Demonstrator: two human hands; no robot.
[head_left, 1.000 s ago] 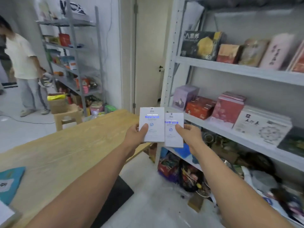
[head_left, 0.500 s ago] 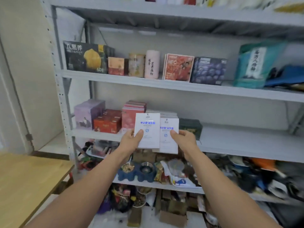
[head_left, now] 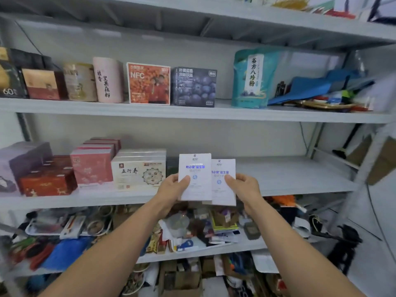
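Shelf edge (head_left: 300, 191) behind both white boxes (head_left: 195, 179)

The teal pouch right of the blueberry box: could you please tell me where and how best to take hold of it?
Probably by its upper part, from the front. The teal pouch stands upright, top free; a gap separates it from the blueberry box on its left, while blue sheets crowd its right foot.
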